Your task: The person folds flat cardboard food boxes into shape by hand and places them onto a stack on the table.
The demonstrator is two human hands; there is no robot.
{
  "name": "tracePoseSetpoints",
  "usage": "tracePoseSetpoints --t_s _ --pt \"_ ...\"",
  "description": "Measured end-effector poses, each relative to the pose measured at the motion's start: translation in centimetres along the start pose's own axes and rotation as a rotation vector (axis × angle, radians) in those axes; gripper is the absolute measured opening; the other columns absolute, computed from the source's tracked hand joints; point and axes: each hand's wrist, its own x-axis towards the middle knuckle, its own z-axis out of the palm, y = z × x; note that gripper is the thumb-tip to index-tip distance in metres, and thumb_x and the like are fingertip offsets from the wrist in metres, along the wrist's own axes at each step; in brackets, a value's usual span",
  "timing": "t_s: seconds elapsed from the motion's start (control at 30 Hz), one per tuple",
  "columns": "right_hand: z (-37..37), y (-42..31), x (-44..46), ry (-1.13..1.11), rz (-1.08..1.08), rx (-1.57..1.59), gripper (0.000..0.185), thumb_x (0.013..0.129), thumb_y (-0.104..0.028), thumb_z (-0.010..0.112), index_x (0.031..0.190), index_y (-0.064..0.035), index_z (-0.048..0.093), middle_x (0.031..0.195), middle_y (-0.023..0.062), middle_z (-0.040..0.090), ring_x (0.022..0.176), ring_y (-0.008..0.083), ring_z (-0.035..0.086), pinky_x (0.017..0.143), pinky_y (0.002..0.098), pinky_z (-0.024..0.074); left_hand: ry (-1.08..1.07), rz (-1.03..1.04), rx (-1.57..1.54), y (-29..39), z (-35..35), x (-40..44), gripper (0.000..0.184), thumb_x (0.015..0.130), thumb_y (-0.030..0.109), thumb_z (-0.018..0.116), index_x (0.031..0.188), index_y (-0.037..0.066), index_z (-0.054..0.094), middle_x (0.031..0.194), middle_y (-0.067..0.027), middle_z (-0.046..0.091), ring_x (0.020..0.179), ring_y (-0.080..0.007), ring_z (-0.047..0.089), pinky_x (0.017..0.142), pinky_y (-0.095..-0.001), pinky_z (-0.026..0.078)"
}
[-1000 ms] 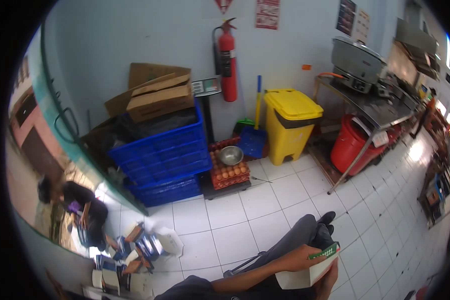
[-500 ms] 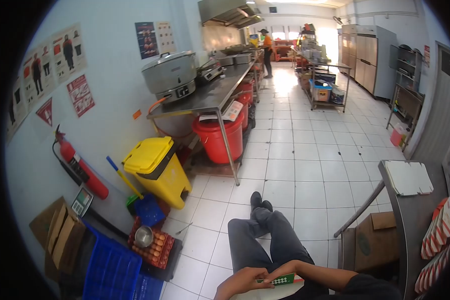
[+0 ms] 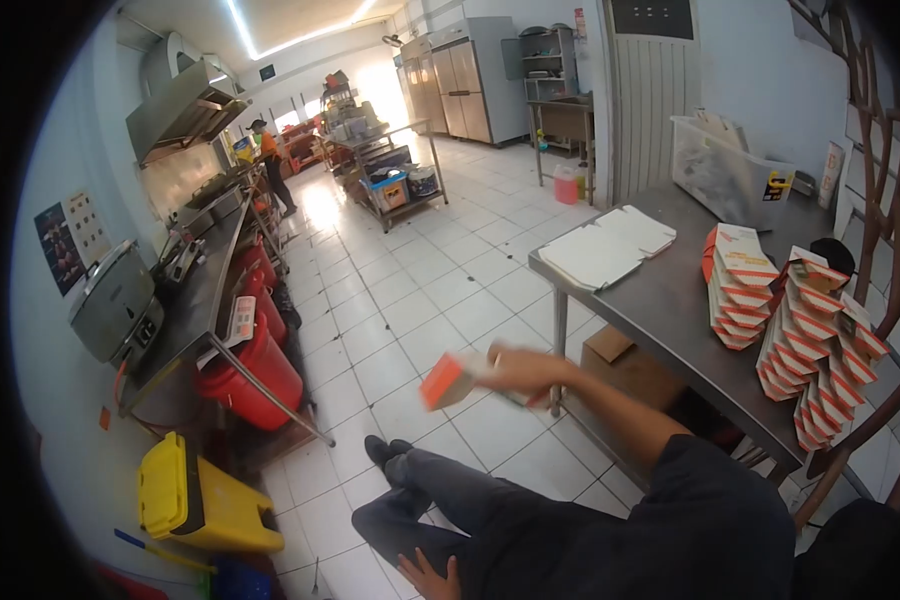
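Note:
My right hand (image 3: 525, 370) is closed around a small orange-and-white food carton (image 3: 444, 382), held out above the floor in front of the table; both are slightly blurred. My left hand (image 3: 430, 578) lies on my thigh with its fingers spread and nothing in it. On the steel table (image 3: 660, 335) to the right, folded orange-and-white cartons stand in nested stacks, one nearer the middle (image 3: 740, 290) and others by the right edge (image 3: 815, 345). A pile of flat white carton sheets (image 3: 610, 245) lies at the table's left end.
A clear plastic bin (image 3: 730, 170) stands at the table's back, and a brown cardboard box (image 3: 620, 365) sits beneath. To the left are a yellow pedal bin (image 3: 195, 495), a red tub (image 3: 255, 365) and a steel counter (image 3: 190, 325). A person in orange (image 3: 272, 165) stands far back.
The view has swung right, bringing more of the table into sight. My right hand has lifted the carton from my lap and out to the right; my left hand has let go of it.

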Motion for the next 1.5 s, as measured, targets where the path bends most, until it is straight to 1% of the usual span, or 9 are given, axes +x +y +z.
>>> tracePoseSetpoints --t_s 0.13,0.23,0.33,0.47,0.57,0.97,1.17,1.27,1.5 --pt "-12.6 -2.7 -6.4 0.662 0.122 0.16 0.066 0.088 -0.046 0.068 0.125 0.0052 0.047 0.095 0.0175 0.059 0.057 0.0243 0.065 0.035 0.0307 0.0495 -0.051 0.016 -0.057 -1.5 1.3 -0.6 0.075 0.094 0.041 0.067 0.154 0.008 0.037 0.161 -0.0295 0.022 0.148 -0.0489 0.019 0.121 -0.0565 0.018" --pt "-18.8 1.7 -9.6 1.39 0.034 -0.333 0.073 0.08 -0.045 0.078 0.132 -0.0055 0.044 0.13 0.0283 0.051 0.113 0.0436 0.058 0.094 0.0507 0.048 -0.043 -0.005 -0.109 -1.7 1.3 -0.8 0.075 0.093 0.041 0.068 0.155 0.013 0.038 0.162 -0.0289 0.02 0.149 -0.0487 0.018 0.121 -0.0564 0.019" --pt "-23.9 2.7 -13.9 1.648 0.386 -0.676 0.07 0.085 -0.051 0.07 0.136 -0.0096 0.046 0.139 0.0278 0.044 0.116 0.0489 0.054 0.097 0.0573 0.0432 -0.053 -0.008 -0.076 -1.4 1.6 -0.4 0.073 0.093 0.042 0.069 0.153 0.012 0.04 0.161 -0.0298 0.022 0.149 -0.0488 0.018 0.121 -0.0567 0.019" --pt "-28.5 8.7 -16.1 1.422 0.927 -0.764 0.083 0.082 -0.066 0.061 0.144 -0.0116 0.049 0.14 0.0252 0.048 0.126 0.0436 0.052 0.103 0.0575 0.0382 -0.053 -0.021 -0.037 -2.1 2.6 -0.4 0.073 0.093 0.043 0.068 0.153 0.01 0.041 0.16 -0.0311 0.023 0.149 -0.0489 0.018 0.121 -0.057 0.02" --pt "-27.9 10.3 -17.9 0.957 1.152 -0.653 0.085 0.079 -0.066 0.063 0.143 -0.0119 0.051 0.143 0.0247 0.049 0.13 0.0421 0.051 0.106 0.0573 0.0358 -0.049 -0.001 -0.002 -1.0 1.8 -0.3 0.074 0.093 0.045 0.067 0.152 0.007 0.042 0.159 -0.0318 0.023 0.148 -0.0491 0.019 0.121 -0.0565 0.02" --pt "-27.5 12.4 -20.1 0.773 1.214 -0.397 0.078 0.08 -0.062 0.067 0.136 -0.0081 0.059 0.133 0.0179 0.062 0.121 0.0334 0.062 0.095 0.0556 0.0474 -0.043 0.052 -0.061 -0.6 0.9 0.0 0.075 0.091 0.045 0.07 0.149 0.004 0.045 0.158 -0.0343 0.024 0.146 -0.0508 0.023 0.119 -0.0558 0.024" --pt "-26.8 10.5 -19.3 1.223 1.08 -0.571 0.085 0.084 -0.065 0.06 0.145 -0.0087 0.048 0.14 0.0244 0.052 0.126 0.0424 0.056 0.103 0.0564 0.0402 -0.046 0.042 0.019 -1.6 1.5 0.3 0.074 0.091 0.043 0.07 0.148 0.004 0.045 0.157 -0.0347 0.025 0.145 -0.052 0.024 0.119 -0.0561 0.025" --pt "-27.3 10.4 -19.4 1.281 1.036 -0.608 0.088 0.084 -0.068 0.057 0.15 -0.0127 0.042 0.141 0.0271 0.047 0.127 0.0463 0.053 0.106 0.0573 0.0363 -0.047 0.047 0.016 -0.4 0.6 -0.1 0.074 0.091 0.044 0.069 0.148 0.004 0.045 0.157 -0.0346 0.025 0.145 -0.0518 0.024 0.119 -0.0561 0.025" --pt "-27.3 12.6 -20.8 0.751 1.224 -0.514 0.086 0.083 -0.066 0.059 0.151 -0.0153 0.044 0.144 0.0177 0.055 0.13 0.0378 0.056 0.104 0.058 0.0405 -0.054 0.052 0.021 0.4 0.0 -0.3 0.075 0.091 0.047 0.068 0.149 0.004 0.045 0.158 -0.0336 0.025 0.145 -0.0507 0.025 0.119 -0.056 0.023"
